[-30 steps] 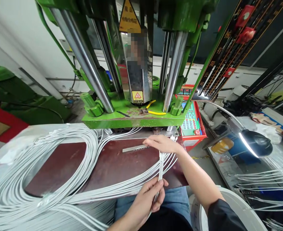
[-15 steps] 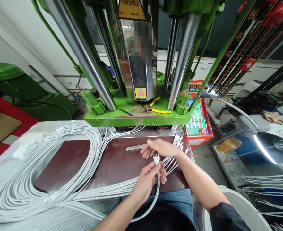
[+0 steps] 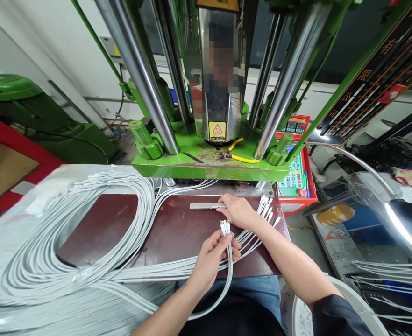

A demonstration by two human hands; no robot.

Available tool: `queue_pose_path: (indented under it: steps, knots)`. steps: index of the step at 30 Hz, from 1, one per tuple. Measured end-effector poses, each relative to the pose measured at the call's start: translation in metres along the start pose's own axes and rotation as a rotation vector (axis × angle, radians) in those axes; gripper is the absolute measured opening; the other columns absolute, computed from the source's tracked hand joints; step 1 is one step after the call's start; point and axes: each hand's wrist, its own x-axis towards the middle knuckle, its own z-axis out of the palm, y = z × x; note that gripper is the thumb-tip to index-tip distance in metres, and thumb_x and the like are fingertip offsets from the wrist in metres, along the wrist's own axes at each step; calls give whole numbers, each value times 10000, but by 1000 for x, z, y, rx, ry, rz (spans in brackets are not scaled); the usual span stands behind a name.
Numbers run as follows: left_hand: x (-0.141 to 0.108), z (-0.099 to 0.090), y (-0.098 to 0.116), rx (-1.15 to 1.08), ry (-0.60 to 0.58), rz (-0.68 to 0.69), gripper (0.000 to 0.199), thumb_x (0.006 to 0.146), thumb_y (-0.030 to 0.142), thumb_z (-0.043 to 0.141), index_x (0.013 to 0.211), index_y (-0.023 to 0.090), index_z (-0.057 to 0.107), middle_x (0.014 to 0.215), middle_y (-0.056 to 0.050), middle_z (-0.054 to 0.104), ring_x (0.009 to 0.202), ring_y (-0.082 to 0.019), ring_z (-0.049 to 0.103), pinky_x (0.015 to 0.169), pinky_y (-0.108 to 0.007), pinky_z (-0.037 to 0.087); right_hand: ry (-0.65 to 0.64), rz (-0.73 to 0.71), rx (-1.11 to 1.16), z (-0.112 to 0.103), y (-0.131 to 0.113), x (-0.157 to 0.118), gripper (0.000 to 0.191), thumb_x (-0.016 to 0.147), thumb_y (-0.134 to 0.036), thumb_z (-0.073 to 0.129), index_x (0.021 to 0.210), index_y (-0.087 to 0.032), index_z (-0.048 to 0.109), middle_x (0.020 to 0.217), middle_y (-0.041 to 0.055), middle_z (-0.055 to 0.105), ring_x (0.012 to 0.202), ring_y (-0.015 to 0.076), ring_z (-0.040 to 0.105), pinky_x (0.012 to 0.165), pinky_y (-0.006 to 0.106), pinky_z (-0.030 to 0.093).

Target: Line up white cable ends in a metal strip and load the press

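Nearest me, a few grey-white cables [image 3: 230, 268] loop up from over my lap into my left grip [image 3: 210, 257], which is closed around them. Their white plugs [image 3: 224, 227] stand up side by side above my fingers, over the desk [image 3: 181, 233]. The main cable bundle [image 3: 157, 273] runs along the near edge beneath that grip and joins the big cable coil [image 3: 145, 210] on my left. Its loose plug ends [image 3: 266, 210] fan out at the right.

Farther in, my right grip [image 3: 241, 212] has finger and thumb at the right end of a flat metal strip [image 3: 203, 206]; I can't tell whether they pinch it or only touch.

As I judge it, the work is partway: this small group is gathered with its plugs roughly level, while the many ends at the right are in neither grip. Whether any plug is finished I can't make out.

Beyond, other cables [image 3: 181, 189] run from the coil under the green press plate [image 3: 164, 171], where their ends are hidden. Yellow-handled pliers [image 3: 244, 158] lie on top of that plate.
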Motion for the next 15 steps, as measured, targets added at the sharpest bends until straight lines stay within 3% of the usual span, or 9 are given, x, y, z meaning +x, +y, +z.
queue_pose_path:
  steps: [5, 8, 15]
  knots:
    - [6, -3, -6, 54, 40, 35, 239, 823, 385, 584, 767, 155, 547, 636, 9, 560, 452, -64, 417, 447, -210, 331, -72, 119, 672, -15, 4, -8, 455, 870, -308, 541, 1300, -188, 451, 809, 7, 605, 657, 116, 551, 644, 249, 435]
    - [10, -3, -10, 122, 87, 42, 275, 806, 397, 595, 705, 150, 530, 606, 15, 538, 422, -50, 377, 421, -204, 295, -115, 232, 987, -14, 8, -9, 478, 860, -385, 521, 1269, -140, 531, 714, 7, 590, 541, 87, 487, 543, 229, 418]
    - [15, 3, -11, 267, 187, 36, 277, 750, 404, 618, 682, 146, 542, 548, 28, 524, 374, -36, 322, 363, -185, 239, -162, 298, 1197, -15, 10, -13, 475, 830, -370, 558, 1244, -137, 573, 715, 18, 611, 577, 94, 524, 594, 243, 446]
